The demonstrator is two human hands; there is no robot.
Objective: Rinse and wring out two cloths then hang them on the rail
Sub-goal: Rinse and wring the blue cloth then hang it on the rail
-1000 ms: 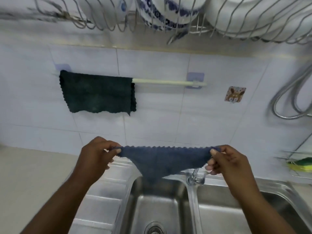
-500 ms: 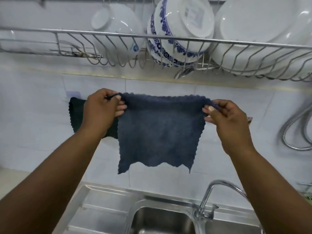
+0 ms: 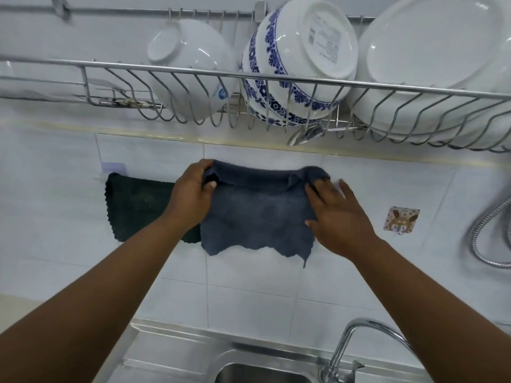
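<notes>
A grey-blue cloth (image 3: 257, 214) hangs flat against the tiled wall, its top edge folded over where the rail runs; the rail itself is hidden behind both cloths, and only its left bracket (image 3: 110, 168) shows. My left hand (image 3: 193, 194) pinches the cloth's top left corner. My right hand (image 3: 337, 214) lies on the cloth's right edge with its fingers at the top right corner. A dark green cloth (image 3: 138, 208) hangs to the left, partly behind my left hand and the blue cloth.
A wire dish rack (image 3: 249, 81) hangs just above, holding a white bowl (image 3: 190, 64), a blue-patterned bowl (image 3: 298, 56) and white plates (image 3: 437, 62). Below are the steel sink (image 3: 249, 366) and tap (image 3: 356, 344). A hook sticker (image 3: 401, 222) and a hose (image 3: 486, 239) are at the right.
Both hands raised the blue cloth from over the sink to the wall and laid its top edge over the rail, beside the green cloth.
</notes>
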